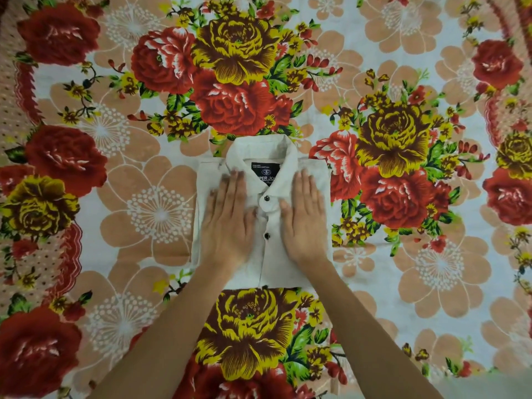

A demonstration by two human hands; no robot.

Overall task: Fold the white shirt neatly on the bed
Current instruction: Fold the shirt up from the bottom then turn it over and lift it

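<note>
Palms lie flat on a white cotton collared shirt (260, 214), which sits folded into a compact rectangle at the middle of the bed. The bed is covered by a floral bedsheet (403, 254) printed with big red and yellow roses, green leaves and peach blossoms on a pale ground.

The shirt faces up with its collar (259, 151) pointing away from the person. Inside the collar a black neck label (265, 169) with white lettering shows, partly cut off by the collar edge. 2 dark buttons show down the front placket: an upper button (266, 198) just under the collar and a lower button (266, 235) beneath it, both in the gap between the hands.

The left hand (229, 223) rests on the left half of the shirt, its fingers (234, 185) straight, held close together and reaching up to the collar, gripping nothing. The right hand (303, 220) mirrors it on the right half, its fingers likewise straight and together, flat against the cloth, with the thumb angled in toward the placket. The hands are near each other but apart. Both bare forearms run in from the bottom edge and cross the shirt's lower hem. The shirt's side edges look straight, with a faint crease along the left side.
</note>
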